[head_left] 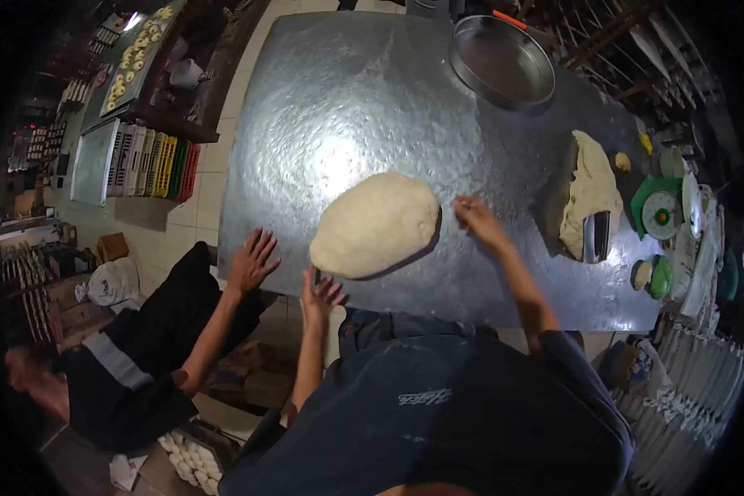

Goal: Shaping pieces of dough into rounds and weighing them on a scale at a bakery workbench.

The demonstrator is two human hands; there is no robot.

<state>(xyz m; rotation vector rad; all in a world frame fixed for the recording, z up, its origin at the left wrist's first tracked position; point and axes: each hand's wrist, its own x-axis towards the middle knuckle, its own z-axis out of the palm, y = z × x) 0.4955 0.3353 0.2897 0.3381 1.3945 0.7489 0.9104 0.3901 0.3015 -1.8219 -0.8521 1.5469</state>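
Observation:
A large oval mound of pale dough (376, 227) rests on the metal-topped table (364, 99) in front of me. My left hand (318, 299) is at the table's near edge by the dough's lower left end, its fingers spread; whether a fingertip touches the dough I cannot tell. Just off the dough's right end, my right hand (478, 221) is above the table with its fingers curled together. Anything inside those fingers is hidden. To the left of my left hand, a co-worker's hand (254, 261) reaches over the table edge with fingers apart.
At the right lie a second dough piece (589, 186), a metal dough scraper (597, 237) against it, and a green dial scale (660, 213). A round metal pan (503, 62) stands at the far side. Coloured crates (153, 163) and a tray of dough rings (136, 58) are off to the left.

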